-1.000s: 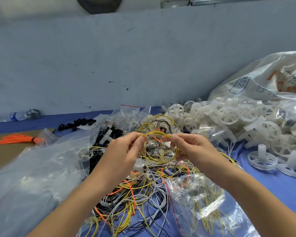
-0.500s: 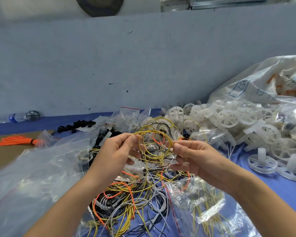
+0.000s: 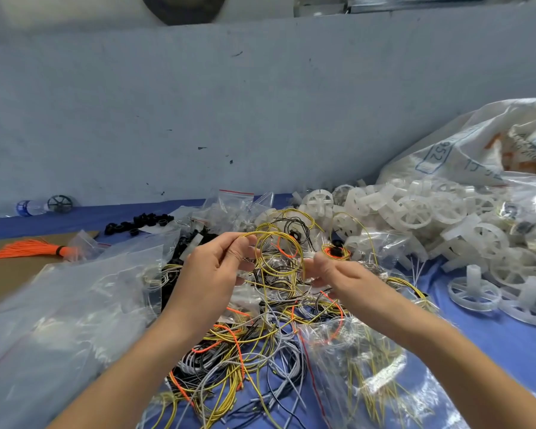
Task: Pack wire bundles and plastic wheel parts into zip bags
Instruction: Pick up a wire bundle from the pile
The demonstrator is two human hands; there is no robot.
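Yellow wire coil (image 3: pixel 280 258): held above the wire heap, mid-scene, between both hands. The loops are stood nearly upright, their open face turned toward the camera. No clear long axis is presented, the coil being roughly round; loose tails are hung down into the heap.
Left hand (image 3: pixel 212 269): closed in a pinch on the coil's upper left strand, thumb and forefinger meeting at the wire.
Right hand (image 3: pixel 331 272): the coil's right edge is gripped at the fingertips; palm turned leftward, remaining fingers loosely curled.
Wire heap (image 3: pixel 260 345): tangled yellow, grey, black and orange strands are spread on the blue table cover (image 3: pixel 508 345), directly below and nearer than the hands.
Zip bag with yellow wires (image 3: pixel 362 376): laid near right, touching the heap; its strands are run mostly near to far.
Clear bags, left (image 3: pixel 62 320): a large pile is noted on the near left; contents blurred.
White plastic wheels (image 3: pixel 421 218): heaped at far right, several lying flat with hubs upward at the near edge.
Woven sack (image 3: pixel 477 150): set behind the wheels, far right.
Orange wire bundle (image 3: pixel 28 251): lying far left, long axis left to right, its bound end pointing right.
Black parts (image 3: pixel 136 223): a small cluster, far left of centre.
Bottle (image 3: pixel 16 208): lying on its side against the wall.
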